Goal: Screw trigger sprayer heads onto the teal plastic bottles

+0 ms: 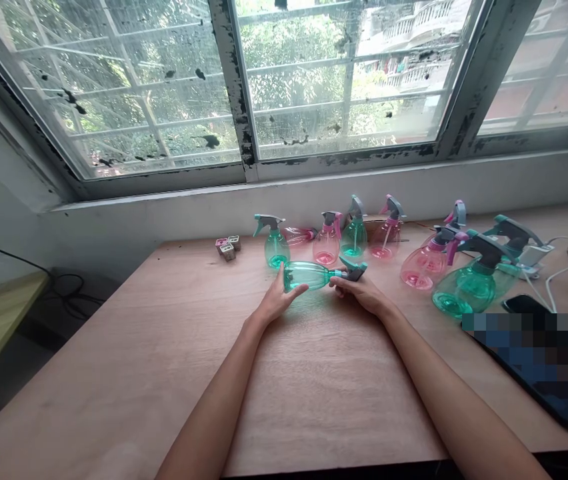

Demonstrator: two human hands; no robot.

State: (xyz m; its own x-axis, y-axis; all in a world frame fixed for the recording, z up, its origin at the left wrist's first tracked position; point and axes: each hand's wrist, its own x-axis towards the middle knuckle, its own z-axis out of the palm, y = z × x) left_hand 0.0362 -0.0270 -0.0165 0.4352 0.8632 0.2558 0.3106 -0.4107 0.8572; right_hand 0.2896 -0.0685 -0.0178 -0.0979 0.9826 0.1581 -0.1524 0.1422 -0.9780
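A green transparent spray bottle (307,275) lies sideways between my hands above the wooden table, its base to the left and its neck to the right. My left hand (281,295) is wrapped round the base end, thumb along the near side. At the other end, my right hand (357,292) grips the grey and green trigger spray head (352,269) by the neck. Whether the head is fully joined to the bottle I cannot tell. Just behind stand an upright green spray bottle (277,248) and a pink one (326,241).
More pink (424,265) and green spray bottles (465,288) stand to the right, near a tablet-like device (534,373), a phone and white cables. Small boxes (227,247) sit at the table's back left. Behind the table (174,353) are a wall and window.
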